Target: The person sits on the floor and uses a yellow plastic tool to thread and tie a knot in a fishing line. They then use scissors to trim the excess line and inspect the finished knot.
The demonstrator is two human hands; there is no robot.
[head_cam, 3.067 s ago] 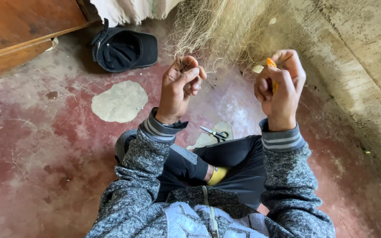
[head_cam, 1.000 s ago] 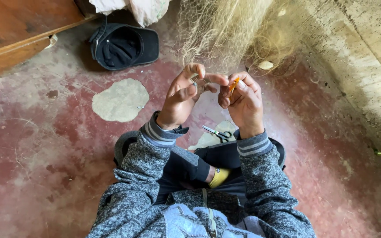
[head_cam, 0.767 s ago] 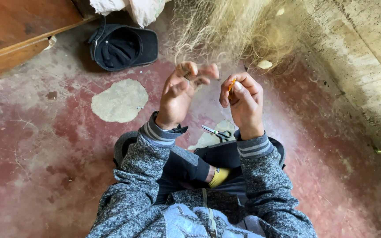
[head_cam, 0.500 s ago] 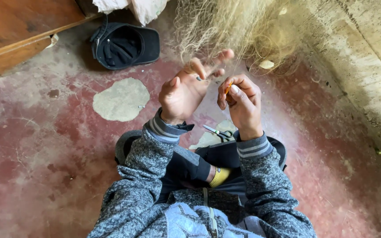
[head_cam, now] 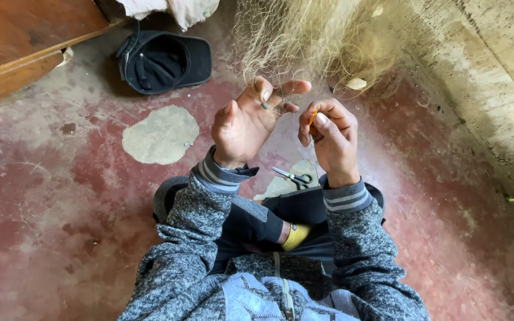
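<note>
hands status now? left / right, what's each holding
Left hand: open, fingers spread in the fishing net, a small dark piece at its fingertips.
Right hand: shut on a thin orange tool.

Your hands [head_cam: 287, 128] have the fishing net [head_cam: 304, 35] hanging close at twelve o'clock. The concrete wall [head_cam: 483, 89] closes three o'clock. Scissors [head_cam: 292, 176] lie at six. Bare floor [head_cam: 60, 196] opens toward nine; the cap [head_cam: 165, 59] sits at ten.

The net [head_cam: 304, 41] was pale straw-yellow. The tool [head_cam: 313, 116] in the right hand [head_cam: 328, 139] was orange. The sleeves [head_cam: 209, 238] were speckled grey with striped cuffs. The cap [head_cam: 165, 62] was black, the floor [head_cam: 60, 208] worn red with grey patches.
</note>
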